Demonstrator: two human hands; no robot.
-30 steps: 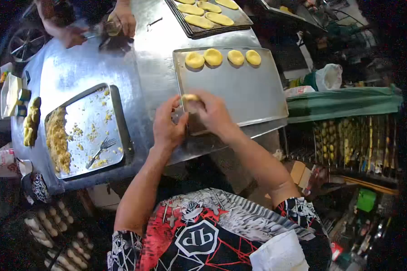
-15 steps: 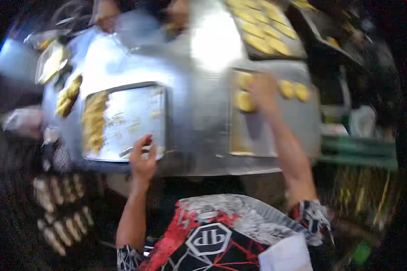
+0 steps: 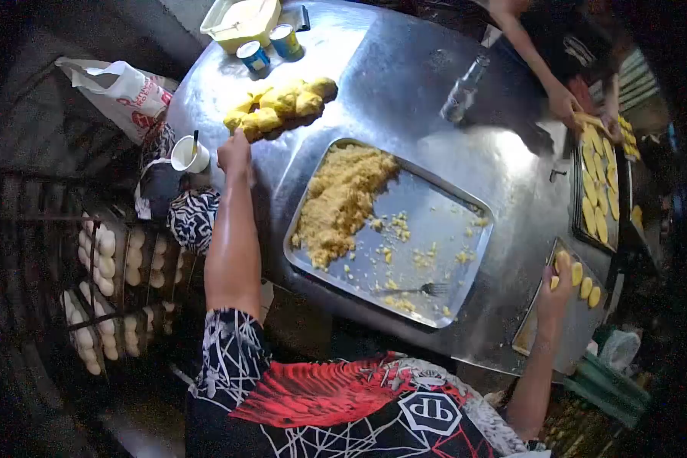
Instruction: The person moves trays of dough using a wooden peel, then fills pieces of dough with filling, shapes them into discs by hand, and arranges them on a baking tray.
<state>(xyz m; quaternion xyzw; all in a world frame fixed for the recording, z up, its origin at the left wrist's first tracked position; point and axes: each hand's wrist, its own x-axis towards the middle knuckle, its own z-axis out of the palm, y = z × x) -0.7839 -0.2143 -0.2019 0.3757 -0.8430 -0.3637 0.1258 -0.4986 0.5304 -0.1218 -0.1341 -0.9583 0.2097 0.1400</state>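
Note:
At the left, my left hand point(image 3: 235, 154) reaches to the near end of a pile of yellow dough pieces point(image 3: 282, 105), its fingers pinched at the lowest piece. Far to the right, my right hand point(image 3: 555, 294) is over a metal tray point(image 3: 538, 324), by the row of flattened yellow dough pieces point(image 3: 585, 288); its fingers are small here and partly hidden. Between the hands lies a large tray point(image 3: 477, 267) with a heap of yellow crumbly filling point(image 3: 347, 195) on its left side and a fork point(image 3: 433, 289) near its front edge.
Two small cans point(image 3: 285, 41) and a tub point(image 3: 244, 23) stand at the back left. A white cup point(image 3: 190, 155) is at the left edge. A glass bottle point(image 3: 464, 90) lies farther back. Another person's hands point(image 3: 572, 111) are by a tray of long dough pieces point(image 3: 599, 183).
The view has swung left. My left hand has moved from beside the filling tray to the dough pile. My right hand remains at the tray with the flattened pieces.

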